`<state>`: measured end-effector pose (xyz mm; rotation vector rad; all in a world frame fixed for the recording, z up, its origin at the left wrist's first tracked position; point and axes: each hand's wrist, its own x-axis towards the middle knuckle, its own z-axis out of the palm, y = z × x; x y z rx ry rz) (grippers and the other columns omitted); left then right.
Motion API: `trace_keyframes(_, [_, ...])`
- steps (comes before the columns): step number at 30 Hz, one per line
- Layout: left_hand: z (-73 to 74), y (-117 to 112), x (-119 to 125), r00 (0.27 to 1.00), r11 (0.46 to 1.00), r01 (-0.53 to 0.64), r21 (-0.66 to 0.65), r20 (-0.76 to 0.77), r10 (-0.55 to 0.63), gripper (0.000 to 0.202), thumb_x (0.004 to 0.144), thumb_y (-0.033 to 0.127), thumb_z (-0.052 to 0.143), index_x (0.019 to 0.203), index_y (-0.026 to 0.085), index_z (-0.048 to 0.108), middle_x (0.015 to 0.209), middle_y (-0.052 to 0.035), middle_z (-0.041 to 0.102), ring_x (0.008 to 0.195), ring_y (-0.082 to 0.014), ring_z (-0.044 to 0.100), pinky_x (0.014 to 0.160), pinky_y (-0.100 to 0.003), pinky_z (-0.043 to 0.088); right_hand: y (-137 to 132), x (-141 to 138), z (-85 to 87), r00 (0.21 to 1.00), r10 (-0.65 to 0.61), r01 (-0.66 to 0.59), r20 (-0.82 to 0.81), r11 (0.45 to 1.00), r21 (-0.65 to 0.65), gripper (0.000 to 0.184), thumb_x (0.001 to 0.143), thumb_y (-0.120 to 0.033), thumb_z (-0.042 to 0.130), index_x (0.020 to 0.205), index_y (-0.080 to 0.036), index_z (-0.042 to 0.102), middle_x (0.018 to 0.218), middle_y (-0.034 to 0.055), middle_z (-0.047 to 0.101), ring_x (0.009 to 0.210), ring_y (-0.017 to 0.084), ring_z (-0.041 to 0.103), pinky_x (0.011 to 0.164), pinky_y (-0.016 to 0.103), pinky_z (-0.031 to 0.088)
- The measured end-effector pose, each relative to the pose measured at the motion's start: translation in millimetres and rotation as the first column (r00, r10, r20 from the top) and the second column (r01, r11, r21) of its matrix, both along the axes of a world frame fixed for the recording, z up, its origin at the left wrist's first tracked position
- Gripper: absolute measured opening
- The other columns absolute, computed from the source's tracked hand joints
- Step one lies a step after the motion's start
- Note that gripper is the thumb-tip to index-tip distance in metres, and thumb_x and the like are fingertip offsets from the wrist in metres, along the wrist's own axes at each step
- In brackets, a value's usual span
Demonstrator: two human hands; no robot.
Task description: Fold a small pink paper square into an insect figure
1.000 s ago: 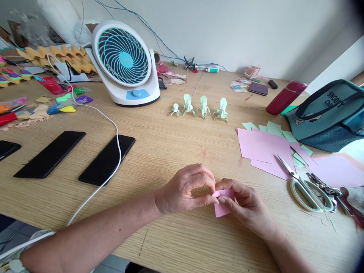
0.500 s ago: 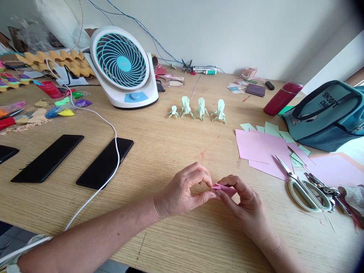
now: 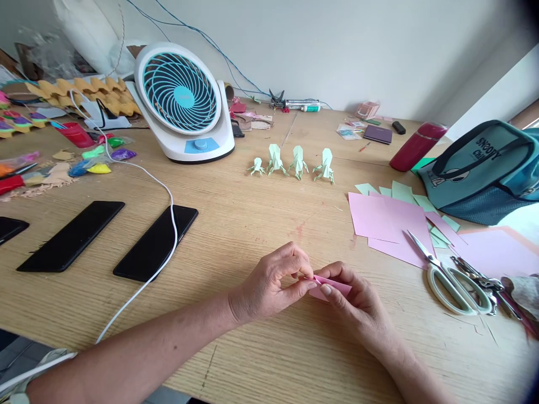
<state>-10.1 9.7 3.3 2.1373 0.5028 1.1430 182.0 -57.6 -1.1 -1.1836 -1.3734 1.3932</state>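
A small folded piece of pink paper (image 3: 336, 287) is held between both hands, just above the table near its front edge. My left hand (image 3: 280, 280) pinches its left end between thumb and fingertips. With thumb on the near side and fingers behind, my right hand (image 3: 362, 306) grips the paper from the right. The fingertips cover part of the folds. Farther back on the table stand several pale green folded paper figures (image 3: 298, 161) with thin legs, lined up in a row.
To the right lie pink sheets (image 3: 374, 216), green paper pieces (image 3: 403, 192) and white-handled scissors (image 3: 450, 283). Beyond them are a red flask (image 3: 419, 147) and a teal bag (image 3: 480, 168). A fan (image 3: 181, 101), a black phone (image 3: 155, 242) and a white cable (image 3: 138, 289) occupy the left.
My left fingertips have closed in on the left end of the paper. The pink paper has turned slightly and more of its flat face shows. The figures stand as before.
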Motion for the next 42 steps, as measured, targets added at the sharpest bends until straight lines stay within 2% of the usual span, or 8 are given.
trace_keyframes(4, [-0.1, -0.6, 0.0, 1.0, 1.0, 0.019, -0.021, 0.02, -0.019, 0.007, 0.091, 0.016, 0.065, 0.085, 0.016, 0.061, 0.082, -0.0029, 0.061, 0.078, -0.0128, 0.058, 0.072, -0.025, 0.051, 1.0, -1.5, 2.2, 0.999, -0.013, 0.012, -0.03, 1.0, -0.02, 0.021, 0.096, -0.042, 0.061, 0.099, -0.021, 0.063, 0.089, 0.0016, 0.06, 0.078, 0.014, 0.058, 0.07, 0.023, 0.047])
trace_keyframes(8, [-1.0, -1.5, 0.0, 1.0, 0.999, 0.023, -0.037, 0.019, -0.023, 0.009, 0.089, 0.016, 0.066, 0.083, 0.016, 0.059, 0.084, -0.003, 0.059, 0.079, -0.013, 0.058, 0.071, -0.025, 0.05, 2.1, -2.6, 3.2, 0.995, -0.02, 0.016, -0.096, 0.999, -0.044, 0.022, 0.096, -0.043, 0.061, 0.1, -0.021, 0.063, 0.096, 0.0032, 0.057, 0.085, 0.016, 0.06, 0.075, 0.025, 0.049])
trace_keyframes(11, [-0.5, -1.9, -0.2, 0.999, 0.999, 0.042, -0.031, 0.022, -0.042, 0.01, 0.09, 0.018, 0.064, 0.081, 0.017, 0.059, 0.083, -0.0027, 0.058, 0.08, -0.0136, 0.059, 0.073, -0.026, 0.05, 2.2, -3.0, 2.4, 0.989, 0.01, -0.021, -0.15, 0.997, -0.077, 0.023, 0.096, -0.043, 0.06, 0.1, -0.021, 0.063, 0.099, 0.0045, 0.06, 0.088, 0.017, 0.062, 0.078, 0.027, 0.05])
trace_keyframes(14, [1.1, -2.2, -0.8, 0.996, 0.996, 0.087, -0.027, 0.037, -0.086, 0.004, 0.089, 0.013, 0.061, 0.086, 0.017, 0.06, 0.085, -0.0036, 0.058, 0.082, -0.0143, 0.059, 0.074, -0.026, 0.051, 1.1, -2.2, -0.4, 0.971, 0.038, -0.067, -0.237, 0.991, -0.114, 0.022, 0.098, -0.042, 0.057, 0.103, -0.021, 0.061, 0.097, 0.0052, 0.066, 0.087, 0.017, 0.065, 0.079, 0.027, 0.05])
trace_keyframes(17, [2.5, -2.1, -1.8, 0.993, 0.993, 0.113, -0.036, 0.037, -0.112, 0.008, 0.09, 0.01, 0.056, 0.091, 0.017, 0.06, 0.085, -0.0045, 0.061, 0.083, -0.015, 0.059, 0.075, -0.027, 0.051, 0.0, -0.9, -3.2, 0.954, 0.043, -0.095, -0.296, 0.982, -0.163, 0.021, 0.099, -0.041, 0.057, 0.106, -0.021, 0.059, 0.094, 0.0052, 0.07, 0.085, 0.017, 0.066, 0.079, 0.028, 0.049])
trace_keyframes(21, [2.8, -1.3, -3.1, 0.997, 0.997, 0.073, -0.033, 0.034, -0.072, 0.004, 0.093, 0.015, 0.058, 0.092, 0.017, 0.062, 0.082, -0.0035, 0.065, 0.079, -0.0143, 0.058, 0.075, -0.026, 0.05, 0.2, -1.2, -2.6, 0.936, 0.058, -0.141, -0.348, 0.966, -0.216, 0.022, 0.098, -0.042, 0.059, 0.103, -0.02, 0.06, 0.092, 0.0053, 0.072, 0.085, 0.016, 0.066, 0.077, 0.027, 0.049])
trace_keyframes(26, [2.1, -0.4, -4.4, 0.995, 0.996, 0.09, 0.015, 0.051, -0.09, 0.005, 0.094, 0.021, 0.064, 0.093, 0.017, 0.065, 0.082, -0.004, 0.065, 0.081, -0.0141, 0.061, 0.076, -0.025, 0.052, 1.2, -2.9, 0.2, 0.905, 0.047, -0.19, -0.422, 0.934, -0.304, 0.029, 0.093, -0.047, 0.065, 0.101, -0.019, 0.06, 0.084, 0.0048, 0.072, 0.078, 0.016, 0.067, 0.072, 0.026, 0.049])
trace_keyframes(42, [3.5, -2.6, -6.7, 0.992, 0.995, 0.1, 0.027, 0.069, -0.102, 0.009, 0.094, 0.025, 0.064, 0.091, 0.017, 0.067, 0.088, -0.0047, 0.062, 0.078, -0.0121, 0.063, 0.076, -0.024, 0.053, 1.2, -3.1, 1.2, 0.901, 0.106, -0.238, -0.422, 0.931, -0.275, 0.03, 0.093, -0.047, 0.065, 0.1, -0.019, 0.059, 0.08, 0.0042, 0.071, 0.074, 0.014, 0.066, 0.07, 0.026, 0.05])
